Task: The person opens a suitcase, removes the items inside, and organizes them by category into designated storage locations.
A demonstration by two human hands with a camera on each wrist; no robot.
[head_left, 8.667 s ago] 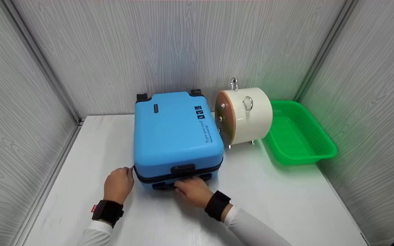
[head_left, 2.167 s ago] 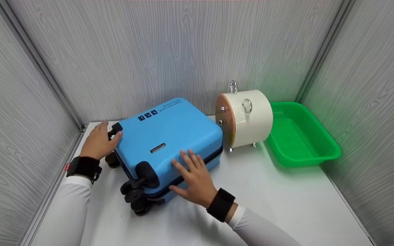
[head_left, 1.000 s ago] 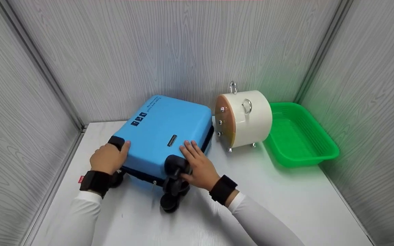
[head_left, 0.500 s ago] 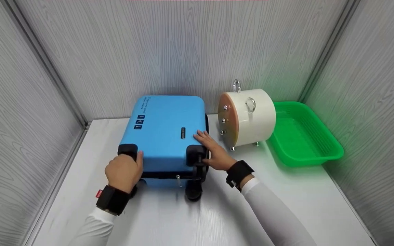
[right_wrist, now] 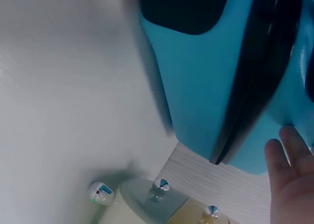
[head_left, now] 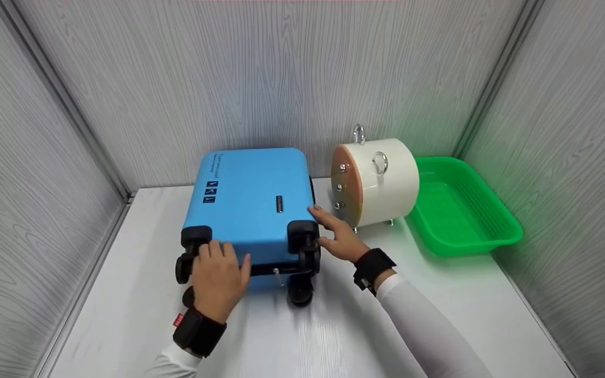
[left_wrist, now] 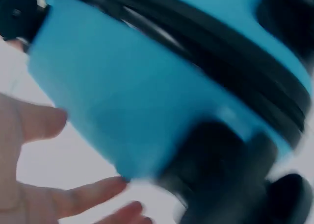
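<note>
Two bare hands bracket the near, wheeled end of a blue suitcase [head_left: 252,202] that lies flat on the white table [head_left: 439,310] in the head view, its far end close to the grey back wall [head_left: 260,79]. The left hand [head_left: 220,281] lies over the near edge beside the left wheel housing, fingers fairly straight and laid on the shell, curled round nothing. The right hand [head_left: 338,237] rests against the case's right side just past the right wheel [head_left: 309,257], fingers stretched forward along the shell and loosely spread. A black zip band runs along the near face, with a small silver zip pull [head_left: 277,274] hanging at its middle. Just right of the case stands a cream drum-shaped box [head_left: 381,181] with a tan end face and metal ring handles, and beyond that a green plastic basket [head_left: 491,231] sits near the right wall. From the left wrist, the picture is blurred — the blue shell [left_wrist: 122,106] and its black zip band fill it, a dark wheel housing [left_wrist: 221,170] sits low, and the left hand's fingers [left_wrist: 83,197] show straight and apart at the lower left, just off the shell. From the right wrist, the blue shell [right_wrist: 196,82] with its black band stands against the table, the right hand's fingertips [right_wrist: 289,160] lie straight at its lower corner, and the cream box's metal studs [right_wrist: 162,187] show below.
</note>
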